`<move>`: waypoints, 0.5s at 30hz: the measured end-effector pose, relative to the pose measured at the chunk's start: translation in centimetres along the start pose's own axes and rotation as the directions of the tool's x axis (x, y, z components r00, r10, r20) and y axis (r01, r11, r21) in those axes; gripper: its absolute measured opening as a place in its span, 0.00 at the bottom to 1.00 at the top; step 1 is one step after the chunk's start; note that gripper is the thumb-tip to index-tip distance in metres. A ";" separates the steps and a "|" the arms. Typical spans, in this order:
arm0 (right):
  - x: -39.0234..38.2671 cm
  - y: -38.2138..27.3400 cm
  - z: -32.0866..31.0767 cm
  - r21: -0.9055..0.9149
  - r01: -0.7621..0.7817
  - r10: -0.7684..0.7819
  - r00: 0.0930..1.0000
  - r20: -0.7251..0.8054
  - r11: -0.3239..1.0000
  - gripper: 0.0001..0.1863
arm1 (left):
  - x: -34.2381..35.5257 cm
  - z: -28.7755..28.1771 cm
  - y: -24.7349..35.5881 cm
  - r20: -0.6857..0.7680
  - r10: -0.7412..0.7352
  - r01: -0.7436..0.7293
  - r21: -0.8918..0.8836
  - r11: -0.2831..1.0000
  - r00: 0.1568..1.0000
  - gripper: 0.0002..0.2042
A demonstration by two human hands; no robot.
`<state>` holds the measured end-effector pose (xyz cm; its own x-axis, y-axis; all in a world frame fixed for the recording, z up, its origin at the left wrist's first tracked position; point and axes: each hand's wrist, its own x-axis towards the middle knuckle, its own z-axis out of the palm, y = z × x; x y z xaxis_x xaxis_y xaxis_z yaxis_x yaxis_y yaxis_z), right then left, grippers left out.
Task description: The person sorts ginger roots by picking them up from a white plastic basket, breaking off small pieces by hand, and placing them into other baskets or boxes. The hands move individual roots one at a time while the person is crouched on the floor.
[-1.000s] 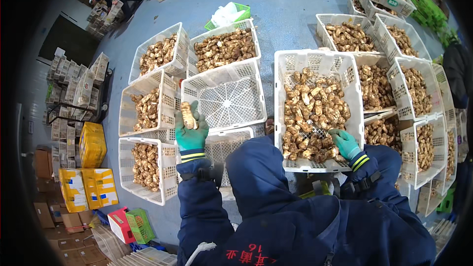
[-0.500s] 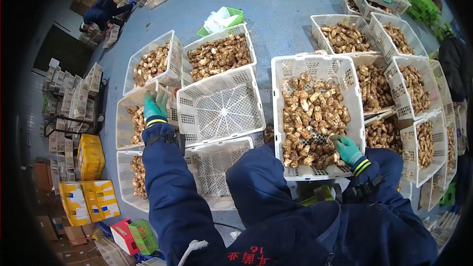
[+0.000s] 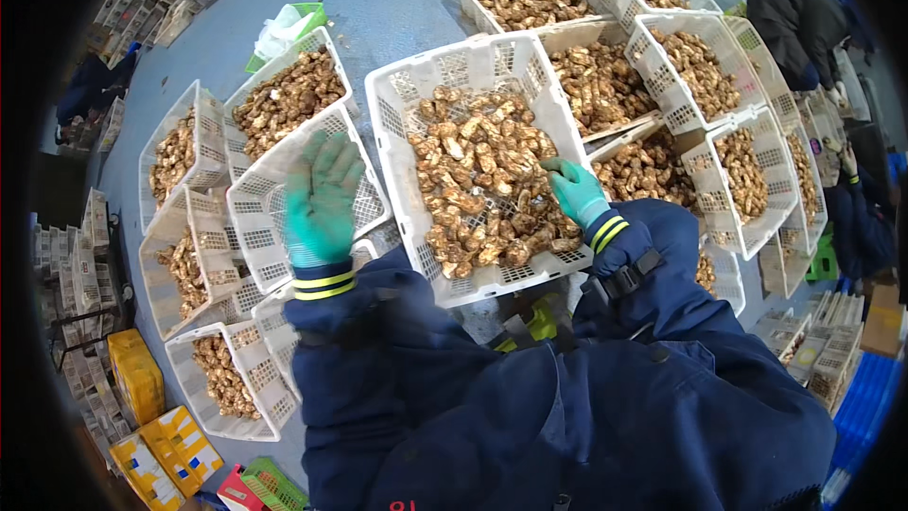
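Both my hands wear green gloves with dark blue sleeves. My left hand [image 3: 323, 194] is raised over a white crate [image 3: 268, 227], fingers stretched out and nothing in them. In front of me a large white crate [image 3: 386, 123] stands tilted, partly filled with brown-and-cream mushrooms [image 3: 482, 166]. Inside its right side, just above the mushrooms, is my right hand [image 3: 577, 191]. Its fingers are curled together; whatever they hold is too small to make out.
Mushroom-filled crates stand at left, such as one crate [image 3: 236, 402], and at right, such as another [image 3: 676, 114]. A green basket [image 3: 310, 19] holds a white bag. Yellow boxes [image 3: 137, 374] sit lower left. Other people [image 3: 799, 24] are at far right and far left.
The view has turned right, so the crates appear further left. My left hand has left the mushroom crate at left and come toward the large crate. My right hand stays in the large crate.
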<state>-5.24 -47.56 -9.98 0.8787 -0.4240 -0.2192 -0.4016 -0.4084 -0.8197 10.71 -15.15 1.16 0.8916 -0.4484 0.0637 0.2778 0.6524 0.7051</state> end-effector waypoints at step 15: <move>10.1 -8.6 10.2 -0.613 0.167 0.111 0.914 0.389 0.772 0.33 | -0.3 -2.9 -8.9 -0.374 -0.169 0.194 0.031 0.981 0.912 0.27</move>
<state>9.68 -40.11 -10.54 0.8593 -0.1186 -0.4975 -0.3215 -0.8818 -0.3450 9.01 -19.03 -7.15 0.9001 -0.2902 -0.3251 0.4342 0.5340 0.7255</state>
